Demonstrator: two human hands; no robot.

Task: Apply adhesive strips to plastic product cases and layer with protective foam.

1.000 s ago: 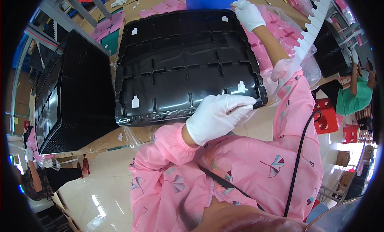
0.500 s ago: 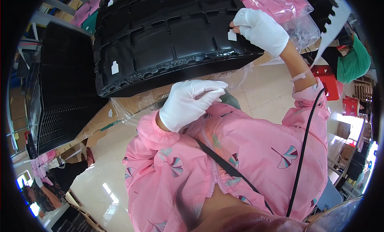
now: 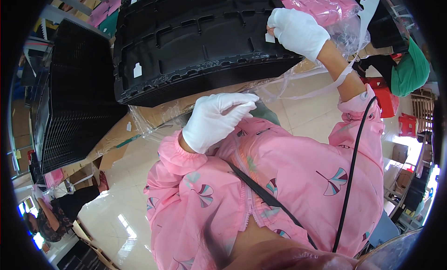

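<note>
A stack of black plastic trays [image 3: 186,41] stands in front of me, with small white labels stuck near its corners, one label [image 3: 137,70] at the near left. My right hand [image 3: 298,34], in a white glove with bare fingertips, is closed on another white label [image 3: 270,38] at the right edge of the top tray. My left hand [image 3: 216,118], also gloved, hovers before my chest, apart from the trays. Its fingers and thumb meet in a pinch; whether anything small is between them is hidden. A white strip [image 3: 342,81] hangs across my right forearm.
Another stack of black trays [image 3: 74,97] stands at the left. Pink sheets in clear plastic [image 3: 321,6] lie behind my right hand. Red stools [image 3: 384,97] and a person in green [image 3: 409,72] are at the right; another person [image 3: 53,214] is at the lower left.
The white strip has swung left and now crosses my right forearm. My right hand stays at the label on the tray's right edge. The left hand has barely shifted.
</note>
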